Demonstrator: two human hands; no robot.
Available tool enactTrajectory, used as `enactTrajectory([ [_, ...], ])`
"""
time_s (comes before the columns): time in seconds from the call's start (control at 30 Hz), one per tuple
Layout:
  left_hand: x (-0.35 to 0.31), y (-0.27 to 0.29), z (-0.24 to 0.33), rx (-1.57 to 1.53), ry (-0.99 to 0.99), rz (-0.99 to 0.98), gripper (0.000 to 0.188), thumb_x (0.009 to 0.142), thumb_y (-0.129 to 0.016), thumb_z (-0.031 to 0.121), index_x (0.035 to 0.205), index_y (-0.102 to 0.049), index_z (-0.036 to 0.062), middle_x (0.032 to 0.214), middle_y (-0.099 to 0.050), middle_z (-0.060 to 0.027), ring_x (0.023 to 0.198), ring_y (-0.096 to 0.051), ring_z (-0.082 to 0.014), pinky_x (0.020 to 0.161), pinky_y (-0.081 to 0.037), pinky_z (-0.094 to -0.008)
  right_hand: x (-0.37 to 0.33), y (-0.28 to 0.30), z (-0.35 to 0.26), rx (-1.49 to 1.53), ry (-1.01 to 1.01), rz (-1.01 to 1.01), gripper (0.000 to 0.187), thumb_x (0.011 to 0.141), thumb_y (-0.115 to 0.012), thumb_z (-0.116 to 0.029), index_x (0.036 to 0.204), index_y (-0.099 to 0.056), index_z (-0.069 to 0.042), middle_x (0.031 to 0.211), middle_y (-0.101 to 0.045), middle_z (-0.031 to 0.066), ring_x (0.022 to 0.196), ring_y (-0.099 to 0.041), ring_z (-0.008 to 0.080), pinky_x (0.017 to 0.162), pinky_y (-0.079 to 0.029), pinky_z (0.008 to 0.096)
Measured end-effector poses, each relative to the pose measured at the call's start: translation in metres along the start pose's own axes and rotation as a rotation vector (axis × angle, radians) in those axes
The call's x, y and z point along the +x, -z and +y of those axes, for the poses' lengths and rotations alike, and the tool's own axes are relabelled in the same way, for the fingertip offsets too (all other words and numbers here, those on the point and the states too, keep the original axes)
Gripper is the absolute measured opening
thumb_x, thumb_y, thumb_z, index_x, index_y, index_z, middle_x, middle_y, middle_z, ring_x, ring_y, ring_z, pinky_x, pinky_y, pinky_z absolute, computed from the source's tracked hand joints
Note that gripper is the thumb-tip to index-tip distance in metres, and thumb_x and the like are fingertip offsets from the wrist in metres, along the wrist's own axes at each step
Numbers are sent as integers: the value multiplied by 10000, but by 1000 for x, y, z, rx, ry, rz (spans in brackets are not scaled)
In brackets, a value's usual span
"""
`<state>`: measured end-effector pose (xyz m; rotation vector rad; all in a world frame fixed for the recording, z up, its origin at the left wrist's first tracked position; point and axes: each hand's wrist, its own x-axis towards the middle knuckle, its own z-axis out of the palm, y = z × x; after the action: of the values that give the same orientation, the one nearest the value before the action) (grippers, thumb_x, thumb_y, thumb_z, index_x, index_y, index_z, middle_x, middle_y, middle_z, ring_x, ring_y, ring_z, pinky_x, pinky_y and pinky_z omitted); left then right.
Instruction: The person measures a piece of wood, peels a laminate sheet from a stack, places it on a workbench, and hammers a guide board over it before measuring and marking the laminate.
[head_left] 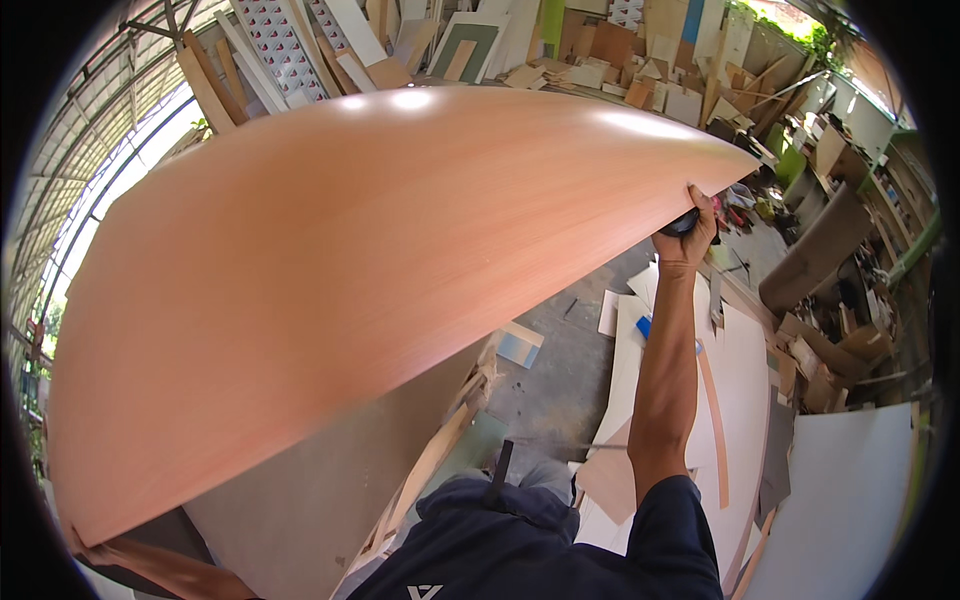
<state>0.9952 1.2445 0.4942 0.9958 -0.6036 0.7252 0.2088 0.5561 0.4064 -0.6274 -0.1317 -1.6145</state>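
Wood-toned sheet (330,270): held up in front of the body, tilted, near edge slanting from lower left to upper right.
Right hand (703,236): closed on the near edge by the right corner, thumb on top; dark object (680,223) against the palm, kind unclear.
Left hand (86,546): grasping the lower-left corner, fingers mostly hidden.
Handling: probably best with wide, even grips and an eye on the far edge; perhaps firmer with the palm freed.
Surface below: grey-brown board (300,490), ragged along one side.
Floor (565,385): grey, strewn with white sheets (742,370).
Room: offcuts (610,45) stacked behind, brown roll (820,248) at right.
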Motion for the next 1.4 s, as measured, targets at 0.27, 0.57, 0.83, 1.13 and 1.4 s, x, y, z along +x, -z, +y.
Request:
enactTrajectory([
  [0.27,-202,-14,-40,368,-73,58,368,882,-598,180,1096,-607,-119,1125,-631,-223,997,-627,-344,924,-507,-461,166,94,43,-58,-99,-5,265,817,-641,-74,1076,-646,-19,1064,-698,103,1016,-662,241,958,-514,413],
  [0.57,-389,-5,-71,712,-7,127,429,907,-569,250,1084,-583,-140,1050,-636,-217,900,-624,-341,842,-526,-472,346,205,106,-20,-294,69,281,826,-665,-101,1097,-642,-29,1137,-663,103,1088,-614,253,968,-494,448],
  [0.83,-540,-295,-53,48,343,686,287,854,-578,144,993,-611,-105,965,-657,-185,861,-658,-297,766,-577,-418,508,288,108,-117,-346,-22,442,851,-654,-201,1228,-559,8,1161,-634,133,1083,-606,281,954,-491,473],
  [1.13,-591,-355,-68,8,314,791,306,806,-614,84,1035,-576,-116,990,-650,-196,889,-671,-310,802,-591,-393,638,370,174,59,-469,-143,396,880,-634,-213,1199,-578,14,1125,-644,132,1044,-611,258,931,-495,462],
  [1.4,-648,-485,-105,-159,308,824,237,826,-602,31,1033,-555,-74,983,-645,-133,855,-670,-235,787,-576,-334,641,369,295,-47,-537,-6,281,862,-637,-212,1095,-616,-56,1105,-629,91,1054,-590,247,914,-507,477],
])
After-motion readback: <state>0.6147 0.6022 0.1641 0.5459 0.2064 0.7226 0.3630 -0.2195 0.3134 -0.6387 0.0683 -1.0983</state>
